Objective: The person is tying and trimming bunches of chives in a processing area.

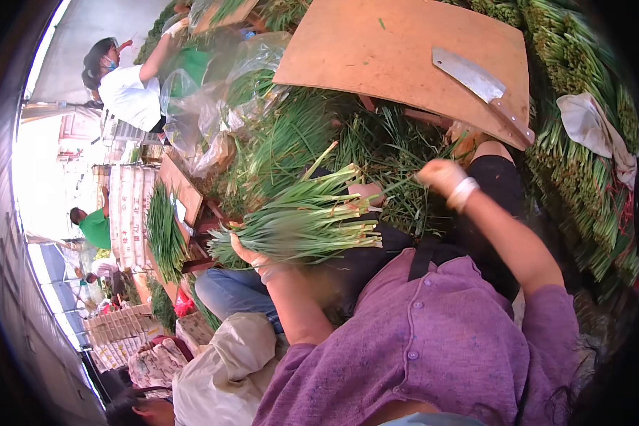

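A thick bunch of garlic chives (302, 224) lies across my lap, its pale stem ends pointing right. My left hand (252, 254), in a thin glove, is closed around the leafy end from below. To the right of the stems, my gloved right hand (444, 177) is raised with its fingers curled closed. A thin green leaf runs toward its fingertips, but what they hold is too small to make out. Loose chive leaves (390, 149) lie heaped below and beyond both hands.
A wooden board (383, 50) bearing a cleaver (476, 78) stands ahead. Bundled green stalks (575, 142) with a white cloth (586, 124) line the right. Plastic bags (199, 106) lie ahead left. A co-worker in white (131, 96) is beyond; another person's head (138, 408) is at lower left.
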Demonstrator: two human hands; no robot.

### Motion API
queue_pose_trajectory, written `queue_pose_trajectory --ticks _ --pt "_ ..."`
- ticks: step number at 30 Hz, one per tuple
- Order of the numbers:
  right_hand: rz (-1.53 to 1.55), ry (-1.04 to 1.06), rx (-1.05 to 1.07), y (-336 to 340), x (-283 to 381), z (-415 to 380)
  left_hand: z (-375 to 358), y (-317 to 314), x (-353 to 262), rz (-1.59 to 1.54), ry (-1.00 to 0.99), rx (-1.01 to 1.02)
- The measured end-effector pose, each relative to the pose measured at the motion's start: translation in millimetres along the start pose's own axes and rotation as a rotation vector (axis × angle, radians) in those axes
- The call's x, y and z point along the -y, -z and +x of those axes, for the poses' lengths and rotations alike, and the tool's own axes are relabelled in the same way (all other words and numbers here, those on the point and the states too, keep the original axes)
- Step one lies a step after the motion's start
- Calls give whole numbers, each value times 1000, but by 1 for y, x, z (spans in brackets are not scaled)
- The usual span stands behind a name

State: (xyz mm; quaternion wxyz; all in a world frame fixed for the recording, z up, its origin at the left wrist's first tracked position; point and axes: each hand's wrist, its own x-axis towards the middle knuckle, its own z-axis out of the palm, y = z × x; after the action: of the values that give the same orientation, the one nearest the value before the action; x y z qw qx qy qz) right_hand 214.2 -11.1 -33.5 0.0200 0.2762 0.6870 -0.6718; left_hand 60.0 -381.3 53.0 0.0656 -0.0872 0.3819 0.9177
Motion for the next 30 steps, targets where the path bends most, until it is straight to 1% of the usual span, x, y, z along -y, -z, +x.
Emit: queue_pose_trajectory --ticks 1,2,3,4,5,6,7,8,9,10,11,12,13,15,16,17,18,19,20,21,23,25,26,27,29,30 --pt "-13 -90 -111 29 -7 7 6 13 -3 -6 -5 -8" --pt "-246 -48 -135 55 5 4 19 34 -6 36 26 31" --pt "-155 218 -190 61 0 9 24 39 -7 80 56 74" --pt "-205 209 -169 67 -6 9 25 46 -7 79 53 68" --pt "-254 200 -148 59 32 -7 24 44 -4 -54 70 51" --pt "-287 261 -92 46 50 -13 24 40 -2 -187 88 37" --pt "-318 322 -35 30 66 -18 23 35 -1 -186 83 35" --pt "-315 392 70 12 84 -25 21 27 -3 -147 54 17" --pt "-302 296 114 10 87 -23 18 20 -4 -109 25 -1" --pt "-521 759 203 -34 103 -33 16 11 -4 -104 19 -2" --pt "-469 828 219 -36 108 -34 13 2 -2 -141 1 84" --pt "-568 872 223 -51 115 -37 11 -5 -1 -175 -18 169" --pt "-682 834 307 -62 124 -42 10 -9 -2 -173 -19 168" --pt "-637 908 453 -79 117 -38 4 -21 -1 -198 -64 199" --pt "-412 878 418 -83 116 -35 1 -28 1 -201 -66 199" --pt "-190 841 383 -87 117 -34 -6 -40 2 -153 -123 158" --pt "28 704 321 -85 128 -31 -9 -45 2 -107 -182 114" --pt "242 557 259 -79 142 -26 -3 -34 -1 -110 -187 105" --pt "359 401 227 -70 155 -23 9 -15 -7 -91 -198 186" --pt "439 280 152 -63 159 -15 16 -8 -10 -73 -209 272" --pt "730 183 75 -50 157 3 20 -6 -9 -128 -224 299" --pt "318 255 110 -36 156 7 16 -13 -11 -112 -217 311" --pt "135 317 218 -35 153 9 15 -17 -10 -258 -159 325" --pt "-46 342 337 -36 148 7 18 -16 -11 -261 -160 322" --pt "-319 399 438 -49 139 -7 21 -14 -12 -209 -136 356" --pt "-417 466 445 -58 133 -10 21 -16 -13 -251 -96 371"
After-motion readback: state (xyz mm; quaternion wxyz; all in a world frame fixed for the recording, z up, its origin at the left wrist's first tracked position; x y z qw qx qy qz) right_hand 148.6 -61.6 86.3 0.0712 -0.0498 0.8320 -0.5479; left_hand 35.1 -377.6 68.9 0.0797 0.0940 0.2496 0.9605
